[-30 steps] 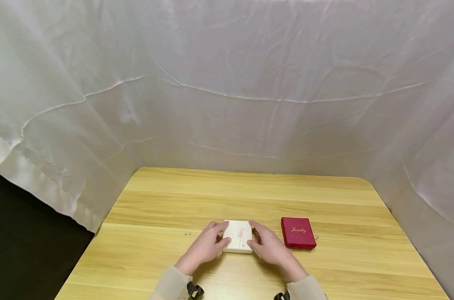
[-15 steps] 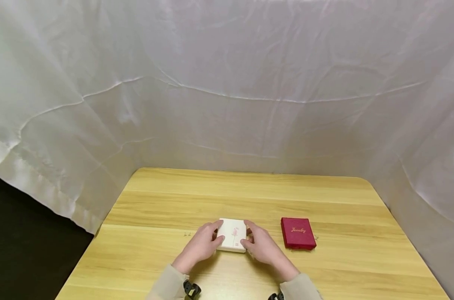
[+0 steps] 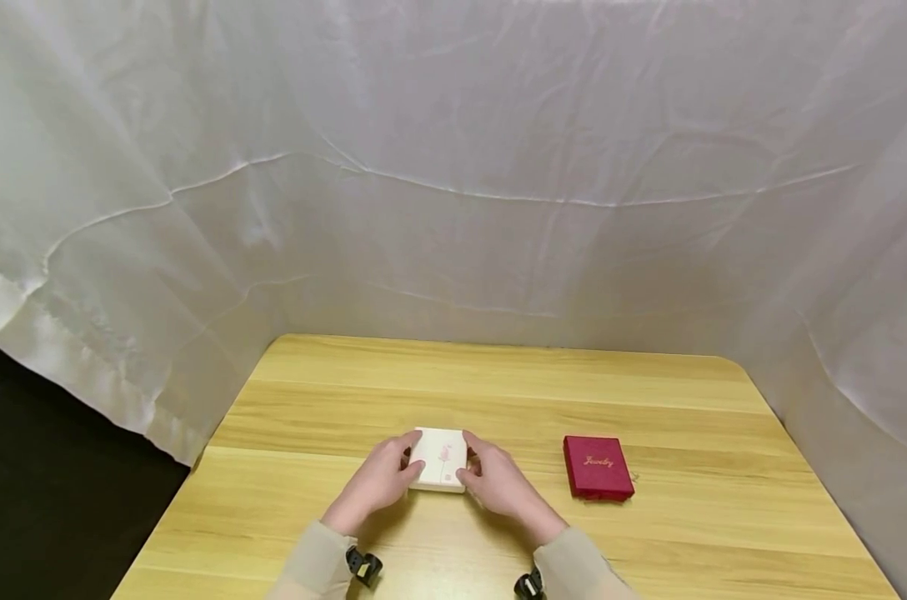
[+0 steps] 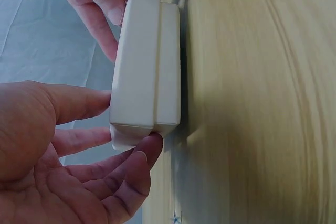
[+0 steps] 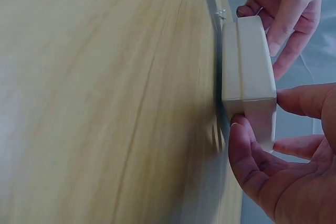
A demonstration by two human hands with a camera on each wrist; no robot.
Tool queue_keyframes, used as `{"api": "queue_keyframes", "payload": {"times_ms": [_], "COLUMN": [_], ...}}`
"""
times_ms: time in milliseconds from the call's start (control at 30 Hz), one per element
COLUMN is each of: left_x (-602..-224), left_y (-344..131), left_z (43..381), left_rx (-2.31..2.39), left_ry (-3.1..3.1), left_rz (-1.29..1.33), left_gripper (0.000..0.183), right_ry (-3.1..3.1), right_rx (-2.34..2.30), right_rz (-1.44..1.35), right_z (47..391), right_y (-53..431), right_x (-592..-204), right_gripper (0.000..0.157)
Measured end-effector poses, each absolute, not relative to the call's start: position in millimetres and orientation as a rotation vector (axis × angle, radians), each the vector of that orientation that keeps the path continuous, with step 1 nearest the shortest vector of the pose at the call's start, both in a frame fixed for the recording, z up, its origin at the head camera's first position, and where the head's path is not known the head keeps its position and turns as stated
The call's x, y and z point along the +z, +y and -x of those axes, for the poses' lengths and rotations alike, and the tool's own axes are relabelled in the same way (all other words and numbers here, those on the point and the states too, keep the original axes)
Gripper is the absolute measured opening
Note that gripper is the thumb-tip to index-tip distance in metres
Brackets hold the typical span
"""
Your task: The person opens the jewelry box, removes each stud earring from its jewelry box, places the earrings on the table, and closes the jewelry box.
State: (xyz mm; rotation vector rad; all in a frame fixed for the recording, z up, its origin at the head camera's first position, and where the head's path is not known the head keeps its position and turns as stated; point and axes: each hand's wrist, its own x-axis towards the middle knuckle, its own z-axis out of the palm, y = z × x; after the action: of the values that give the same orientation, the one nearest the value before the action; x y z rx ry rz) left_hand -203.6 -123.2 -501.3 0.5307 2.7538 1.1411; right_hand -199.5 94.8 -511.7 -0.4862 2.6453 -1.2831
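A small square white gift box (image 3: 438,457) with a pink flower on its lid is held between both hands. The left hand (image 3: 381,475) grips its left side, thumb at the near corner and fingers along the side. On the opposite side the right hand (image 3: 497,480) pinches it the same way. Both wrist views show the lid seam running round the box (image 4: 139,66), with its base close over the table. Fingertips of the right hand (image 5: 294,174) press at the seam.
A dark red box (image 3: 598,467) marked "Jewelry" lies on the wooden table (image 3: 513,383) to the right. A tiny shiny piece (image 3: 635,477) sits beside it. A small star-shaped thing (image 4: 176,218) shows in the left wrist view. Pale cloth (image 3: 498,167) hangs behind the table.
Both hands have moved left and slightly away with the white box between them. The tiny pieces on the left of the table are now covered by the left hand. The red box stays put.
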Motion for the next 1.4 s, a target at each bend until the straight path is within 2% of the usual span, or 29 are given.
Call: {"api": "queue_keyframes", "payload": {"times_ms": [633,1200,1400], "left_x": [-497,-500,-499], "left_y": [-132,-137,-138], "left_z": [202,203,203], "left_rx": [1.07,1.047,1.108], "left_ry": [2.811,2.832,2.821], "left_rz": [-0.425,-0.443,-0.348], "left_gripper": [0.048,0.047,0.057], "right_ry": [2.66,2.671,2.683], "right_rx": [-1.243,-1.237,-1.258], "right_rz": [0.507,0.518,0.522], "right_z": [210,211,210], "right_y": [75,72,75], "right_x": [-515,-515,-514], "right_gripper": [0.063,0.064,0.061]}}
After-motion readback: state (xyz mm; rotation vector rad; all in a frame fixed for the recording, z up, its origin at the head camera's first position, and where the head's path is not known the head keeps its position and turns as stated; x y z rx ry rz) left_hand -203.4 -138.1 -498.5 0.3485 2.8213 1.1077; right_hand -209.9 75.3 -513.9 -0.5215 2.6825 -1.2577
